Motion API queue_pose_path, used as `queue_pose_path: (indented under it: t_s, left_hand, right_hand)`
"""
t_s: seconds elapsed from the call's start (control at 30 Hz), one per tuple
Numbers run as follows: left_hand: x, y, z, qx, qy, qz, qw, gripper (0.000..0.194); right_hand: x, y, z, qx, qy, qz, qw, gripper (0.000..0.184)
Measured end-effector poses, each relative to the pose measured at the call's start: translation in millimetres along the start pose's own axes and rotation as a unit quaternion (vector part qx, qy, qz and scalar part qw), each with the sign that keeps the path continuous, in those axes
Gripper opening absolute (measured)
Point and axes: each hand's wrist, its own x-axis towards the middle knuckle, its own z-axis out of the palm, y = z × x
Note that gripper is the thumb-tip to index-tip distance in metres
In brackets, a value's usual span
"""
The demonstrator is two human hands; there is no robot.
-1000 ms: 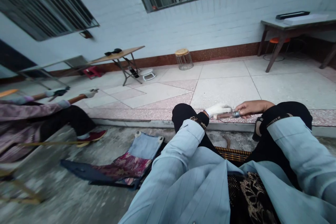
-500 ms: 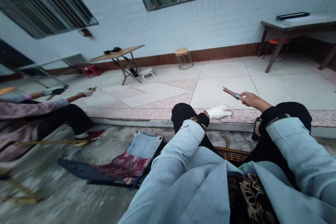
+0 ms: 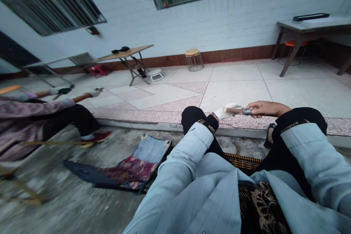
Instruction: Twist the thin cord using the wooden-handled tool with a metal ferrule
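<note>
My right hand (image 3: 259, 109), bare, is closed around the metal-collared end of a short tool with a brown wooden handle (image 3: 234, 110). The handle points left, and its far end lies in front of my left hand (image 3: 221, 112). That hand wears a white glove and rests by my left knee. Its fingers look curled together, partly hidden by the handle; what they hold, if anything, is not clear. A thin dark line shows just below the glove. Between my legs is the edge of a woven seat or basket (image 3: 242, 161).
A low folding chair (image 3: 149, 150) with patched cloth stands on the concrete to my left. Beyond it sits another person (image 3: 57, 117) with gloved hands. A raised tiled step (image 3: 236, 95) runs ahead, with a wire stool (image 3: 194, 60), a folding table (image 3: 131, 52) and a desk (image 3: 326, 25).
My right hand has lowered and turned the tool, bringing the wooden handle level and across to my gloved left hand. The left hand has shifted slightly left and up.
</note>
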Motion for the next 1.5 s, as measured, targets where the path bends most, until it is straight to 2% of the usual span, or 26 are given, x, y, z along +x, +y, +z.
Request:
queue_pose_path:
  t_s: [0.1,0.23,0.3,0.37,0.4,0.47,0.5,0.53,0.6,0.67,0.73,0.8,0.9,1.0,1.1,1.2,1.27,1.33,1.37,1.43,1.5]
  left_hand:
    - [5.7,-3.0,-8.7,-0.003,0.012,0.013,1.0,0.028]
    - [1.8,-7.1,-27.0,0.03,-0.055,0.01,0.998,0.03]
    - [-3.1,-6.3,-33.9,0.045,-0.076,0.006,0.996,0.029]
    - [-7.0,-3.9,-37.0,0.059,-0.095,0.005,0.994,0.026]
    - [-8.1,-2.5,-37.1,0.067,-0.101,0.007,0.993,0.024]
    - [-8.4,-0.4,-35.4,0.09,-0.098,0.019,0.991,0.021]
    - [-7.5,0.1,-34.2,0.105,-0.09,0.028,0.99,0.02]
    - [-6.1,0.3,-32.9,0.121,-0.08,0.035,0.989,0.021]
    - [-2.4,-0.3,-31.3,0.147,-0.062,0.042,0.986,0.022]
    - [1.4,-1.1,-30.7,0.152,-0.052,0.038,0.986,0.023]
    - [3.7,-1.1,-30.5,0.146,-0.041,0.032,0.988,0.026]
    - [3.5,0.3,-30.1,0.138,-0.029,0.026,0.99,0.03]
    - [-0.6,4.0,-28.3,0.108,-0.021,0.007,0.994,0.034]
    - [-5.6,7.0,-25.6,0.07,-0.051,-0.008,0.996,0.033]
    - [-8.3,8.1,-23.2,0.057,-0.073,-0.022,0.995,0.031]
    - [-8.3,8.0,-21.9,0.056,-0.08,-0.027,0.995,0.03]
    - [-7.5,7.4,-21.8,0.066,-0.092,-0.025,0.993,0.029]
    - [-7.1,6.2,-22.3,0.081,-0.091,-0.021,0.992,0.028]
    - [-7.4,5.3,-23.0,0.087,-0.081,-0.019,0.993,0.028]
    - [-9.3,2.9,-25.0,0.093,-0.055,-0.018,0.994,0.026]
    - [-12.7,0.6,-27.4,0.093,-0.039,-0.025,0.995,0.024]
  right_hand:
    - [8.7,-10.4,-7.2,0.089,0.168,-0.061,0.98,0.031]
    - [33.4,-17.6,-20.3,0.121,0.319,-0.047,0.939,0.025]
    - [44.3,-18.1,-24.1,0.057,0.383,-0.003,0.922,0.025]
    - [51.4,-15.5,-22.7,-0.095,0.418,0.062,0.901,0.03]
    - [53.4,-13.2,-19.8,-0.189,0.417,0.096,0.884,0.032]
    - [54.5,-7.7,-11.0,-0.354,0.368,0.152,0.846,0.034]
    - [53.7,-5.1,-6.1,-0.407,0.322,0.167,0.838,0.034]
    - [51.9,-2.7,-1.6,-0.434,0.264,0.174,0.843,0.033]
    - [45.7,0.2,4.7,-0.415,0.122,0.163,0.887,0.03]
    - [36.6,0.1,6.1,-0.328,-0.007,0.123,0.937,0.032]
    - [26.5,-2.9,3.5,-0.227,-0.061,0.066,0.97,0.039]
    - [17.9,-7.5,-0.4,-0.147,-0.037,0.011,0.988,0.045]
    - [12.8,-12.3,-4.0,-0.045,0.082,-0.039,0.995,0.043]
    - [17.9,-10.6,-4.3,0.061,0.22,-0.063,0.971,0.032]
    - [26.4,-5.0,-6.0,0.128,0.303,-0.053,0.943,0.025]
    - [31.9,0.9,-10.2,0.091,0.367,0.0,0.926,0.023]
    - [33.1,5.1,-12.6,-0.012,0.396,0.064,0.916,0.025]
    - [32.6,9.6,-13.0,-0.15,0.379,0.121,0.905,0.028]
    - [31.8,11.8,-12.1,-0.211,0.345,0.136,0.904,0.029]
    - [29.2,15.2,-8.5,-0.277,0.226,0.143,0.923,0.03]
    - [25.0,16.1,-3.0,-0.259,0.082,0.132,0.953,0.034]
